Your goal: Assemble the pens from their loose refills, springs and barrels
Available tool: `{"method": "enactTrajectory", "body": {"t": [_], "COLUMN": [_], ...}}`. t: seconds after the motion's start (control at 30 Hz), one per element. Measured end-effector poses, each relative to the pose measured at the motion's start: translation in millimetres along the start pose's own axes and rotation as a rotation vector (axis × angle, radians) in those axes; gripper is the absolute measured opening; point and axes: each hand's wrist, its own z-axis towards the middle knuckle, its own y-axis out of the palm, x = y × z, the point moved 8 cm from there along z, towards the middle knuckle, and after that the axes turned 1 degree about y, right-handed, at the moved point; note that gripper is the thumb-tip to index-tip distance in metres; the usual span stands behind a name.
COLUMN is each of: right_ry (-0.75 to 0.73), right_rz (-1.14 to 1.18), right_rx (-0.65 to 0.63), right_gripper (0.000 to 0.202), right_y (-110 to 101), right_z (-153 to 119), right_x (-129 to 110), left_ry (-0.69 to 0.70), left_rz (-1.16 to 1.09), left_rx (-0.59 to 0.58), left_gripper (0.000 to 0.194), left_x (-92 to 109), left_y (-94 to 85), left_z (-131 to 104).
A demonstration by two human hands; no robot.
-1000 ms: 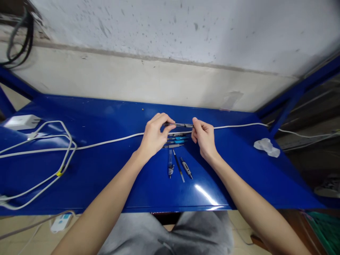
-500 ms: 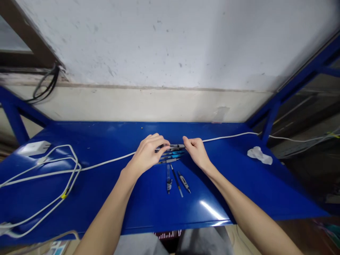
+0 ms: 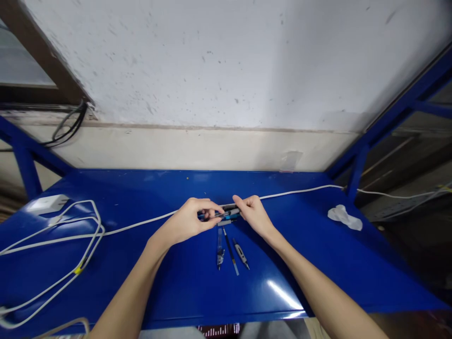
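My left hand (image 3: 189, 220) is closed, with thumb and fingertips pinching a dark pen (image 3: 223, 214) above the bunch. On the other side, my right hand (image 3: 254, 216) has its fingers curled and its thumb laid along the right ends of the pens. A row of pens with some blue parts (image 3: 231, 217) lies between the hands, partly covered by the fingers. Below them on the blue table are a clear pen barrel (image 3: 220, 249), a thin pen refill (image 3: 231, 252) and a grey pen part with a pointed tip (image 3: 241, 254).
A white cable (image 3: 141, 223) runs across the blue table (image 3: 190, 287) behind the hands and coils at the left beside a white charger (image 3: 48, 204). Crumpled white tissue (image 3: 345, 217) lies at the right. A wall (image 3: 212, 148) rises behind, with blue metal frame posts (image 3: 357, 169) at both ends.
Both hands have come slightly closer together over the pens. The left thumb and fingertips have shifted onto the pen's middle. The loose parts in front have stayed on the table; the view has tilted slightly.
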Motion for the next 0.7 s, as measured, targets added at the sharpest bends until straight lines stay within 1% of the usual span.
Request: {"method": "enactTrajectory", "body": {"t": [0.03, 0.1, 0.17, 0.23, 0.27, 0.33, 0.37, 0.4, 0.43, 0.57, 0.63, 0.7], "right_ry": [-0.005, -0.024, -0.045, -0.082, -0.105, -0.166, -0.197, -0.223, -0.240, -0.313, -0.377, -0.426], "right_rz": [0.010, 0.019, 0.004, -0.061, -0.117, -0.269, -0.356, -0.438, -0.506, -0.673, -0.767, -0.855], "right_rx": [-0.008, 0.017, 0.072, 0.075, 0.044, -0.060, -0.111, -0.156, -0.194, -0.327, -0.368, -0.383], "right_gripper": [0.071, 0.075, 0.076, 0.072, 0.067, 0.056, 0.051, 0.046, 0.041, 0.021, 0.022, 0.025], "right_y": [1, -2, -7, -7, -3, 7, 13, 18, 23, 37, 43, 47], "right_z": [-2, -6, -9, -11, -12, -15, -17, -20, -22, -32, -37, -40], "right_x": [-4, -12, -18, -22, -24, -28, -30, -31, -32, -39, -44, -47], "left_ry": [-0.020, -0.019, 0.004, 0.048, 0.063, 0.087, 0.103, 0.125, 0.151, 0.205, 0.212, 0.219], "left_rz": [-0.013, -0.002, 0.031, 0.086, 0.125, 0.215, 0.260, 0.303, 0.339, 0.379, 0.357, 0.329], "left_rx": [-0.001, 0.053, 0.144, 0.269, 0.348, 0.528, 0.604, 0.655, 0.665, 0.618, 0.611, 0.592], "left_gripper": [0.014, 0.014, 0.014, 0.014, 0.013, 0.011, 0.010, 0.011, 0.011, 0.018, 0.021, 0.022], "left_x": [-2, -7, -14, -18, -20, -21, -20, -18, -16, -11, -9, -7], "left_y": [-3.0, -14.8, -28.3, -39.9, -44.8, -52.7, -54.2, -53.8, -50.8, -40.1, -38.9, -37.4], "left_z": [-4, -12, -22, -31, -36, -44, -48, -50, -51, -49, -50, -50]}}
